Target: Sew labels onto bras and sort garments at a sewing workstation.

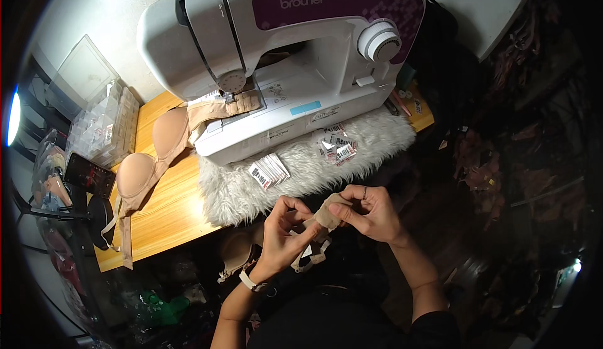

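Both hands pinch a beige bra's back band in front of the white fur mat. My left hand grips its left part, with a watch on that wrist. My right hand, with a ring on one finger, holds the band's other end. Part of a bra cup hangs below, beside my left wrist; how it joins the band is hidden. On the Brother sewing machine, the band of a second beige bra lies under the needle area, its cups on the wooden table. A stack of printed labels rests on the fur.
Loose labels lie on the white fur mat by the machine. Left on the table stand a clear compartment box and a phone. A lamp glows at the far left. A pink tool lies right of the machine.
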The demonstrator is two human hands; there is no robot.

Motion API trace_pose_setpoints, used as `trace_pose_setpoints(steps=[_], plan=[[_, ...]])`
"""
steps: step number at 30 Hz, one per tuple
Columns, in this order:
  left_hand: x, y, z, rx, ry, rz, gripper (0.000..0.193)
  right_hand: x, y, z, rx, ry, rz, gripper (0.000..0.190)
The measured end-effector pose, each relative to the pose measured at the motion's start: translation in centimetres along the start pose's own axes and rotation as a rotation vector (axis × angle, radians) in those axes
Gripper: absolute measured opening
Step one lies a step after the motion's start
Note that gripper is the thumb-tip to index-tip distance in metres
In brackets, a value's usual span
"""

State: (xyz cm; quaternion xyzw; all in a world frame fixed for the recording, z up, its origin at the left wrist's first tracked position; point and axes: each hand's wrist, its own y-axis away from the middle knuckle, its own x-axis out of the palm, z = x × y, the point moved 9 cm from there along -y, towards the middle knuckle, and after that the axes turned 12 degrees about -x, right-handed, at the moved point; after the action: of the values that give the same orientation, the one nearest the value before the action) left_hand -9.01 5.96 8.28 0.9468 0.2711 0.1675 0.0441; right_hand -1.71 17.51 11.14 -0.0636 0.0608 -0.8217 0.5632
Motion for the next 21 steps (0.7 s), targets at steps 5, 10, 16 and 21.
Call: trace_pose_setpoints(steps=[5,10,16,21], plan=[[0.7,0.0,-0.4,-0.111,0.087,0.044,0.028,-0.6,-0.9,-0.7,0.12,-0.095,0.038,0.016],[0.4,0.1,-0.3,-0.1,-0.013,0.015,0.029,1.1,-1.6,-0.1,0.08,0.077,0.324,0.017],[0.3,-0.1,-0.1,-0.167,0.0,0.071,0.034,1.3,-2.0,0.3,-0.024,0.186,0.387,0.015],[0.4,-0.2,-0.1,-0.143,0.03,0.034,0.032,1.3,-2.1,0.6,-0.003,0.208,0.347,0.015]])
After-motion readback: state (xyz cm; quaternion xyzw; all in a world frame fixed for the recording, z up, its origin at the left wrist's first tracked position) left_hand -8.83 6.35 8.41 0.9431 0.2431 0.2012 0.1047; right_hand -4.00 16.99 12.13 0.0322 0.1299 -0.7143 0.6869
